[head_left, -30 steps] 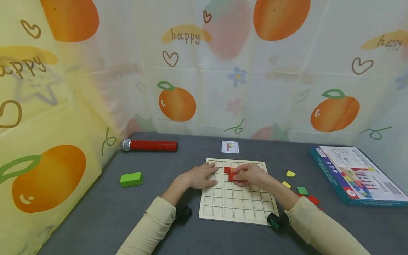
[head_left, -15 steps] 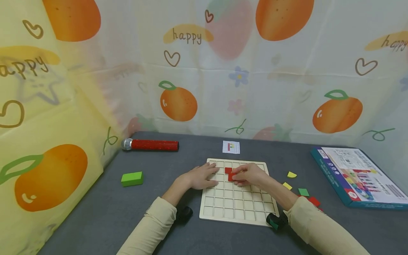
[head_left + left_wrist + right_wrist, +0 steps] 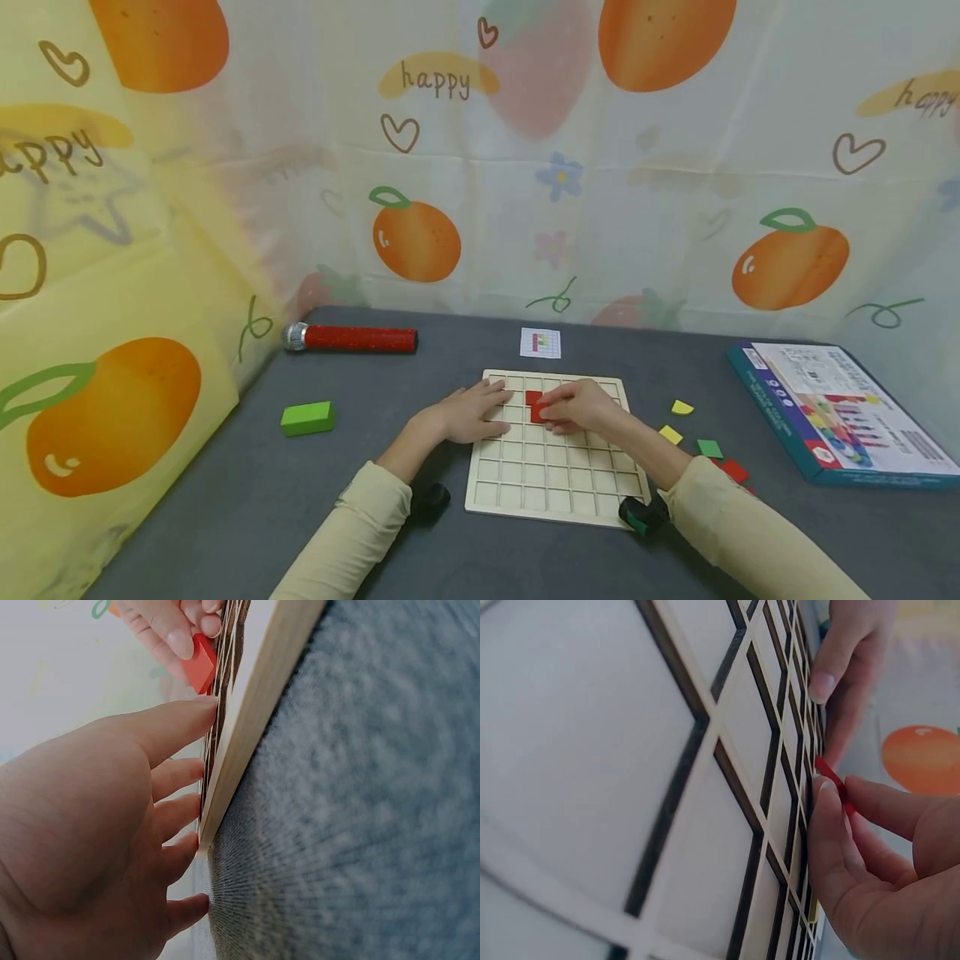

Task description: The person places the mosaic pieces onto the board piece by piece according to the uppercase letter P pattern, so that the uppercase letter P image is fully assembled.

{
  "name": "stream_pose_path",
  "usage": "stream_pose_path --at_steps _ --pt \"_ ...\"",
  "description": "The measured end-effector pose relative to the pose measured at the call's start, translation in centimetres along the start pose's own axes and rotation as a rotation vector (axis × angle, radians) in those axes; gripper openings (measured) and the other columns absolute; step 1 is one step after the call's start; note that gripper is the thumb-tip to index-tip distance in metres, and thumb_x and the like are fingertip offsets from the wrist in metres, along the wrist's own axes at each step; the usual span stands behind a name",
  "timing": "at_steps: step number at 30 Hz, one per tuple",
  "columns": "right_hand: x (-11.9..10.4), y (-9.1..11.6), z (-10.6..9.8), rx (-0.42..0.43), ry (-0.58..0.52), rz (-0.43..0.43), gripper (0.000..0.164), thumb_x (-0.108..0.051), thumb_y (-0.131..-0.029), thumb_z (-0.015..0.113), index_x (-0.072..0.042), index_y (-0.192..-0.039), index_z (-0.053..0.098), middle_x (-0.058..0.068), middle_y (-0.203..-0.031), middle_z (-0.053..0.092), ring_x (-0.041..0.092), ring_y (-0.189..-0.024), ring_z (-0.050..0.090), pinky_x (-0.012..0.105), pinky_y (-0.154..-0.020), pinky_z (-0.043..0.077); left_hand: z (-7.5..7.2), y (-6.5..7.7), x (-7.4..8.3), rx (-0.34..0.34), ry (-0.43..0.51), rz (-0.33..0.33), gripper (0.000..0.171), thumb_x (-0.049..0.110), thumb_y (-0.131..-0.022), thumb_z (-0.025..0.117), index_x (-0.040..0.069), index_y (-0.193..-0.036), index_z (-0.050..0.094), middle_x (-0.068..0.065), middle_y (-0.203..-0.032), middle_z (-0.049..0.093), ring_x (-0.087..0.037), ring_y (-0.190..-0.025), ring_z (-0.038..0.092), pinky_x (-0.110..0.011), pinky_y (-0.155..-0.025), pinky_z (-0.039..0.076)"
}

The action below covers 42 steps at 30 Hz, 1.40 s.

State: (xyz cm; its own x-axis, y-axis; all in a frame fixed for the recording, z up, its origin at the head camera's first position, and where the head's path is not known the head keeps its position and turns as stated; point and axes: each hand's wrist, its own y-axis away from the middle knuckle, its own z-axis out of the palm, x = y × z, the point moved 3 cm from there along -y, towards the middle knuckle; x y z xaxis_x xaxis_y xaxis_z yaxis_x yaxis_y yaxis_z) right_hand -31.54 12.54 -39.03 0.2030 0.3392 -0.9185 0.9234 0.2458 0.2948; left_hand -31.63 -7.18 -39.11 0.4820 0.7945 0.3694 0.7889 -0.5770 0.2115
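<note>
So, starting on the left, an orange-printed cloth (image 3: 112, 300) runs down that side and across the top of the frame. A green block (image 3: 307, 419) sits on the counter (image 3: 210, 525) at mid-left, and just above it in the frame lies a red mic (image 3: 360, 338), silver head to the left.

Now the left hand (image 3: 467, 414), fingers spread, resting on the left edge of the gridded board (image 3: 517, 497), right of centre in the lower half. Beyond the board's far edge there's a small card (image 3: 540, 342).

And here's the action! One red tile (image 3: 533, 397) lies in the board's upper part; right below it in the frame, the right hand (image 3: 583, 407) pinches a second tile (image 3: 537, 413), also red, between thumb and fingers. It's tilted in the right wrist view; whether it touches the grid, I can't tell.

Over to the right, loose pieces: two yellow ones (image 3: 670, 434), a green one (image 3: 708, 448), some red ones (image 3: 733, 470) by the sleeve (image 3: 750, 525). Far right, a box (image 3: 855, 417) lies flat.
</note>
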Motion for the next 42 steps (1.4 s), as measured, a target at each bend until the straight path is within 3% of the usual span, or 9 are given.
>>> stream_pose_path --at_steps 15,23,26,35,42 --pt "-0.3 -0.1 0.5 -0.008 0.041 -0.010 0.026 0.000 -0.087 0.068 0.009 -0.111 0.065 0.016 -0.088 0.065 0.014 -0.065 0.065 0.027 -0.062 0.055 0.0 0.0 0.0 0.001 0.000 0.015 0.060 0.039 -0.097 0.053 0.014 -0.148 0.036 -0.007 -0.155 0.024 -0.027 -0.143 0.014 -0.052 -0.111 0.016" --pt "-0.4 0.0 0.4 0.039 0.053 -0.024 0.023 0.002 -0.086 0.067 0.008 -0.109 0.066 0.017 -0.101 0.064 0.017 -0.072 0.066 0.029 -0.066 0.055 -0.1 0.0 0.0 0.003 -0.009 0.002 0.060 0.039 -0.097 0.053 0.014 -0.148 0.036 -0.007 -0.155 0.025 -0.026 -0.143 0.014 -0.052 -0.110 0.016" --pt "-0.3 0.1 0.4 0.049 0.043 -0.015 0.023 0.002 -0.087 0.067 0.007 -0.109 0.067 0.016 -0.098 0.065 0.018 -0.073 0.067 0.029 -0.066 0.056 -0.1 0.0 0.0 0.001 -0.002 0.002 0.060 0.039 -0.097 0.053 0.014 -0.148 0.036 -0.007 -0.155 0.025 -0.026 -0.143 0.014 -0.053 -0.110 0.016" --pt "-0.2 0.5 -0.1 0.002 0.003 -0.047 0.028 -0.006 -0.092 0.062 0.010 -0.115 0.062 0.015 -0.094 0.066 0.019 -0.077 0.066 0.031 -0.071 0.055 0.0 0.0 0.0 0.006 -0.004 -0.002 0.060 0.039 -0.097 0.053 0.014 -0.148 0.036 -0.007 -0.155 0.025 -0.027 -0.143 0.015 -0.052 -0.110 0.017" --pt "0.3 0.6 -0.8 -0.111 -0.049 -0.081 0.034 -0.010 -0.096 0.058 0.011 -0.123 0.055 0.016 -0.103 0.065 0.021 -0.088 0.065 0.033 -0.080 0.053 0.0 0.0 0.1 0.004 -0.005 -0.007 0.060 0.039 -0.097 0.053 0.014 -0.149 0.036 -0.007 -0.155 0.024 -0.026 -0.143 0.014 -0.052 -0.111 0.016"
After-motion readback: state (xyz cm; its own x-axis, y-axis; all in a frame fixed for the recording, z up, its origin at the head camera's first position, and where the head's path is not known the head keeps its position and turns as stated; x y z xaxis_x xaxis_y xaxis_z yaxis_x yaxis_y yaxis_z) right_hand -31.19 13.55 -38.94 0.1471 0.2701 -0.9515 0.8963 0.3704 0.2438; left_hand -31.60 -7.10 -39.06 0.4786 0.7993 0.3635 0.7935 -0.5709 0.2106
